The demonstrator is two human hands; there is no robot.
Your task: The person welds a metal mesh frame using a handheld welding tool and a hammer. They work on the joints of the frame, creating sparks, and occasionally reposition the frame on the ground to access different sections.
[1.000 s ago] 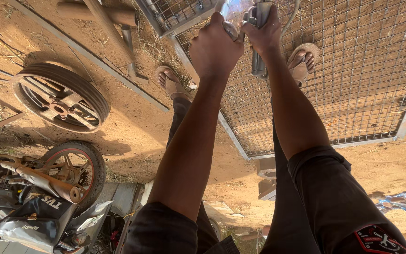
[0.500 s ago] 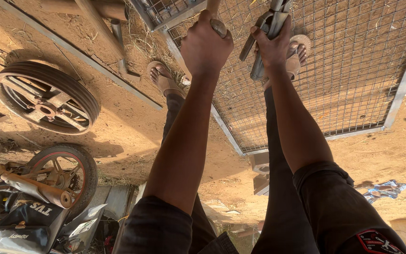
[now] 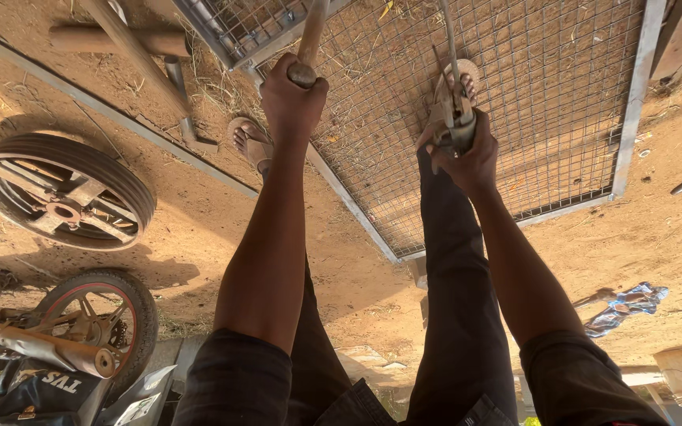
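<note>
Left hand [image 3: 292, 99] is closed in a fist around the end of a wooden handle [image 3: 310, 35] that runs up out of view; right hand [image 3: 467, 154] is wrapped tight on a grey metal tool [image 3: 453, 106] whose thin rod rises past the top edge. Both are held above a wire mesh panel [image 3: 515, 102] in a metal frame, lying flat on the sandy ground, with one sandalled foot [image 3: 248, 142] just beside its frame and the other on the mesh. I judge that doing this well calls for keeping both grips firm, wrists straight, the two tools well apart from the toes, and weight on the foot that pins the panel. Two wheels [image 3: 65, 193] lie well apart, off to the left.
</note>
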